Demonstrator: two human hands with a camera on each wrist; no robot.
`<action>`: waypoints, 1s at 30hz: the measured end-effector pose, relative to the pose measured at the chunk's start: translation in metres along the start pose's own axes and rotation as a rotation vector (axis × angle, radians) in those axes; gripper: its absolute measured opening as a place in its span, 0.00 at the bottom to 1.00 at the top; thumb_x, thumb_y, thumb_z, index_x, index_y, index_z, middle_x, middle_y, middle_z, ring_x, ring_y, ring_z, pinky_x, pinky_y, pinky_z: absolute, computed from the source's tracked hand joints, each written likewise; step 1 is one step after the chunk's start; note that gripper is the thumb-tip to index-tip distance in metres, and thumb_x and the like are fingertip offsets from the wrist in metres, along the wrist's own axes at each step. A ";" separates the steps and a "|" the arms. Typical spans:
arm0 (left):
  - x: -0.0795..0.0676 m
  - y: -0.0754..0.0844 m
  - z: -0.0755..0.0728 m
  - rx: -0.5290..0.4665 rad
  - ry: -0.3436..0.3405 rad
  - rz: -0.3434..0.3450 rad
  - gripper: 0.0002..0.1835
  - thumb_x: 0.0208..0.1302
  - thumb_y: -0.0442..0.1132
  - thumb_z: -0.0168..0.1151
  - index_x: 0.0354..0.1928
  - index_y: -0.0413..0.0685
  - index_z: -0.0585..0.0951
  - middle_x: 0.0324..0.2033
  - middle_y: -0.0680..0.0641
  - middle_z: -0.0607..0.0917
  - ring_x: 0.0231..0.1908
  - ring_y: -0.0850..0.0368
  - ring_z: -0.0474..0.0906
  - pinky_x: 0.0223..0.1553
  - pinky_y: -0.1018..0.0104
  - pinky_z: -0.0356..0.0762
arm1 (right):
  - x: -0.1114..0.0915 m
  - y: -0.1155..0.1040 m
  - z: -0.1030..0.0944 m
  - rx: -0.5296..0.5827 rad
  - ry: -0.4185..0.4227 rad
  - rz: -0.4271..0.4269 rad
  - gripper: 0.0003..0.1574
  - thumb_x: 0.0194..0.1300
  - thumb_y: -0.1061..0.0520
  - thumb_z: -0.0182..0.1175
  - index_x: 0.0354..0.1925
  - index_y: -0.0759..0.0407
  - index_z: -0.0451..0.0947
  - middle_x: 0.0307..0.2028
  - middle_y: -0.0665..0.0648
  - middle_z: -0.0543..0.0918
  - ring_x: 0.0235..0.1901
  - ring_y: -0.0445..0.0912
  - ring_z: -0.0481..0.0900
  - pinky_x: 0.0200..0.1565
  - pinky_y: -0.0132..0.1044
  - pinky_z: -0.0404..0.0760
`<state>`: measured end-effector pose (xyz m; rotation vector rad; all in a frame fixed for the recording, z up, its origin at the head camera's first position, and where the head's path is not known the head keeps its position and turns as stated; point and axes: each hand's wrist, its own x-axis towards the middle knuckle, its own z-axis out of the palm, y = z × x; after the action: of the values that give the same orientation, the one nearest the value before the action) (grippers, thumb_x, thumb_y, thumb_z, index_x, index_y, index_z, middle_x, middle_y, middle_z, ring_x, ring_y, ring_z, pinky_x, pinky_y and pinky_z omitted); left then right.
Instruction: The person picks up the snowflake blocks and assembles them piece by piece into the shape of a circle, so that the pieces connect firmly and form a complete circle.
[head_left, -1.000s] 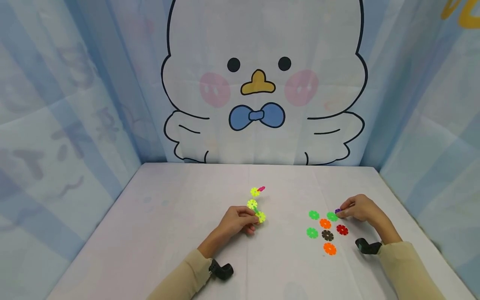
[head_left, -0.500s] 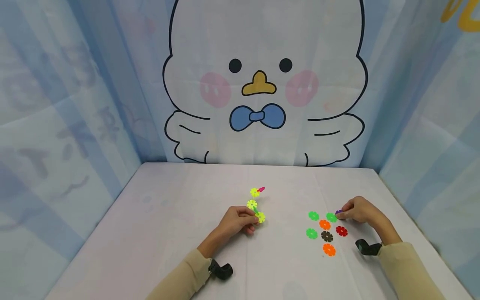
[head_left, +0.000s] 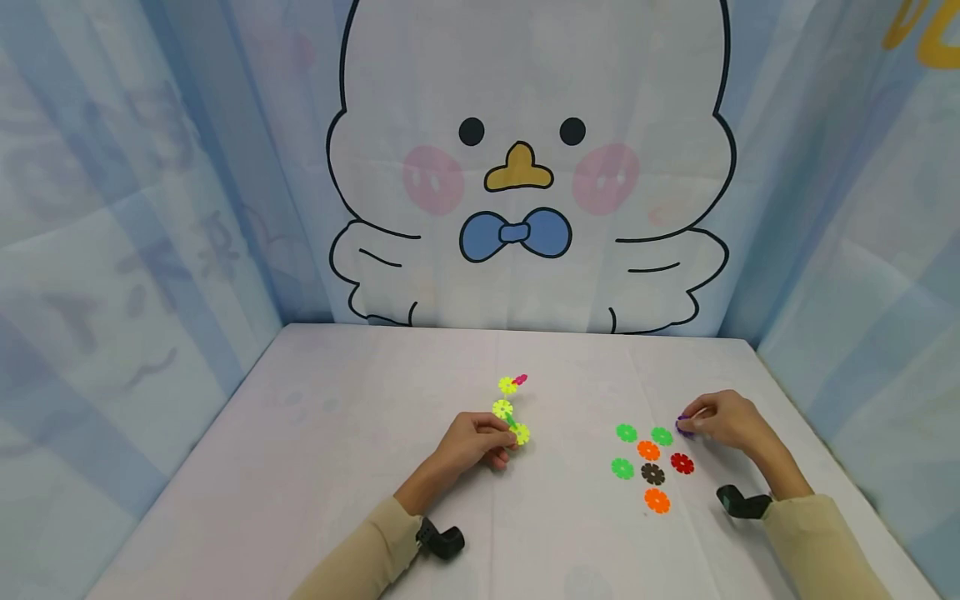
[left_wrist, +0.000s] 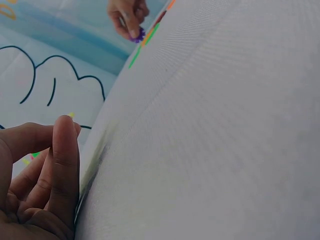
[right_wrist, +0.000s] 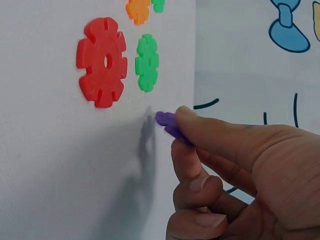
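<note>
My left hand (head_left: pixel 471 440) pinches the near end of a chain of interlocking snowflake discs, at a yellow disc (head_left: pixel 522 434). From there the chain runs away across the table through a green disc (head_left: pixel 511 421) and more yellow discs (head_left: pixel 502 408) to a pink disc (head_left: pixel 521 379). Over on the right, my right hand (head_left: pixel 723 417) holds a purple snowflake disc (right_wrist: pixel 172 125) between thumb and index finger, slightly off the table. Its closest neighbours are a green disc (right_wrist: pixel 147 63) and a red disc (right_wrist: pixel 102 62). In the left wrist view the fingers hide most of the chain.
Loose discs lie flat left of my right hand: two more green ones (head_left: pixel 622 468), two orange ones (head_left: pixel 657 501) and a dark brown one (head_left: pixel 653 474). The white table (head_left: pixel 360 400) meets printed curtains (head_left: pixel 150 250) at the back and sides.
The purple disc has come away from beside the green disc, moving slightly right with my right hand. My left hand and the chain stay nearly in place.
</note>
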<state>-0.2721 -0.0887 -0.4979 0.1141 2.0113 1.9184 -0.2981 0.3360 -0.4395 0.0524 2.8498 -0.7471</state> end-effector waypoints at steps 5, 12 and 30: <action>0.000 0.000 -0.001 -0.004 -0.002 -0.001 0.10 0.68 0.35 0.72 0.46 0.36 0.86 0.36 0.42 0.94 0.24 0.62 0.84 0.31 0.69 0.89 | -0.001 -0.006 0.007 0.060 0.008 -0.031 0.25 0.71 0.45 0.70 0.51 0.66 0.86 0.34 0.56 0.87 0.34 0.50 0.77 0.33 0.36 0.75; 0.000 0.000 0.000 -0.008 -0.003 -0.004 0.11 0.68 0.36 0.72 0.47 0.36 0.86 0.37 0.41 0.94 0.24 0.62 0.85 0.31 0.69 0.89 | -0.005 -0.034 0.025 0.252 -0.080 -0.086 0.27 0.71 0.43 0.70 0.54 0.64 0.85 0.25 0.51 0.84 0.22 0.45 0.71 0.24 0.32 0.69; -0.002 0.002 0.001 -0.012 0.009 -0.021 0.12 0.68 0.38 0.73 0.46 0.37 0.86 0.35 0.43 0.94 0.24 0.62 0.84 0.32 0.70 0.89 | -0.003 -0.122 0.089 0.354 -0.169 -0.364 0.15 0.70 0.53 0.71 0.51 0.59 0.88 0.34 0.57 0.93 0.26 0.45 0.78 0.28 0.31 0.77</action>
<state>-0.2704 -0.0881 -0.4956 0.0810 1.9992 1.9206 -0.2890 0.1866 -0.4559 -0.4664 2.5609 -1.2540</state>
